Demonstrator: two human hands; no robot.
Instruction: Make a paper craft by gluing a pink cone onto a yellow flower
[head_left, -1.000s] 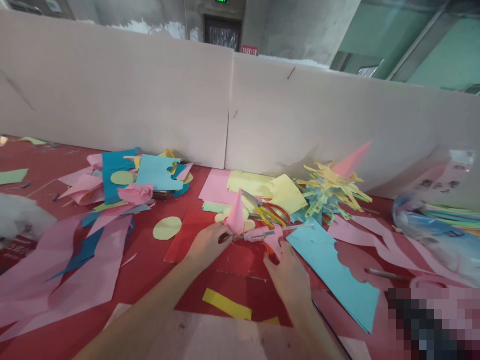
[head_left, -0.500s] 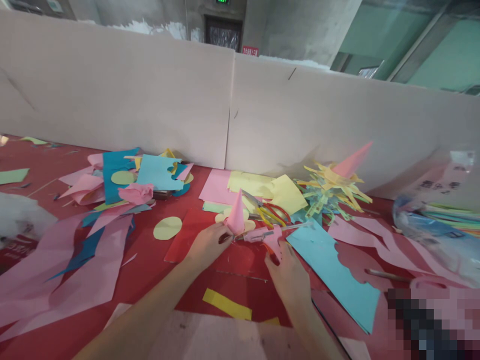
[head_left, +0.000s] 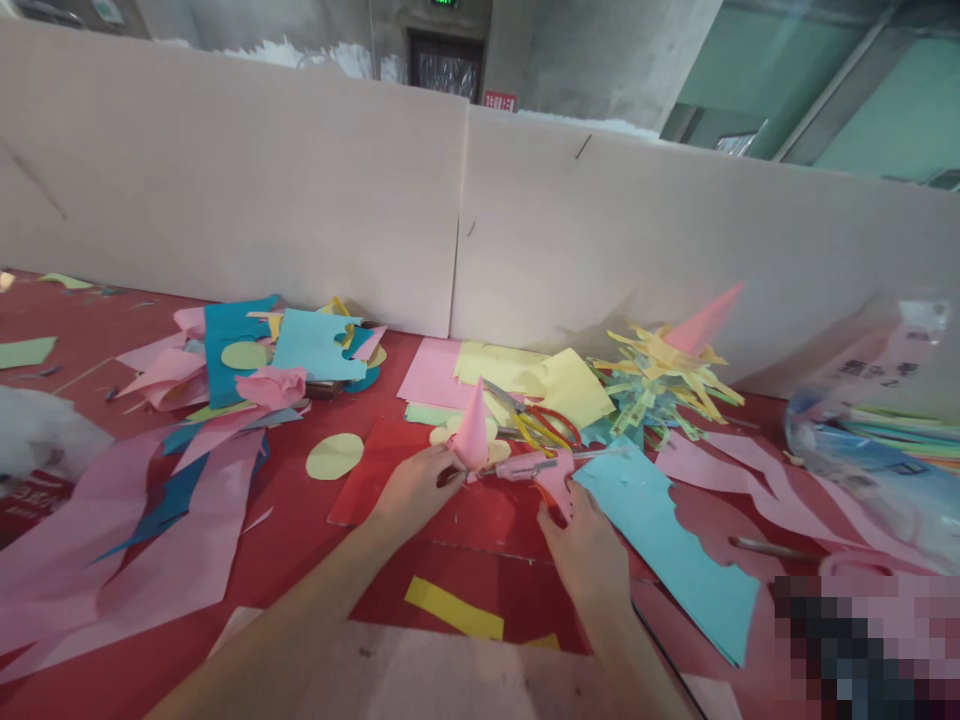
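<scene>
Right hand (head_left: 589, 545), wrapped on the glue gun (head_left: 553, 478) grip, has shifted right, nozzle just off the pink cone (head_left: 472, 432); left hand (head_left: 420, 490) pinches cone's base, mid red table (head_left: 300, 512); cone looks light, thin, crushable; best held low; scissors (head_left: 531, 428) crowd behind, blue sheet (head_left: 667, 545) right.

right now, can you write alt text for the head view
A person's left hand is at the base of an upright pink paper cone, while the right hand grips a pink glue gun with an orange trigger, its nozzle toward the cone. Red-and-yellow-handled scissors and scalloped light blue paper lie nearby on a red table.
</scene>
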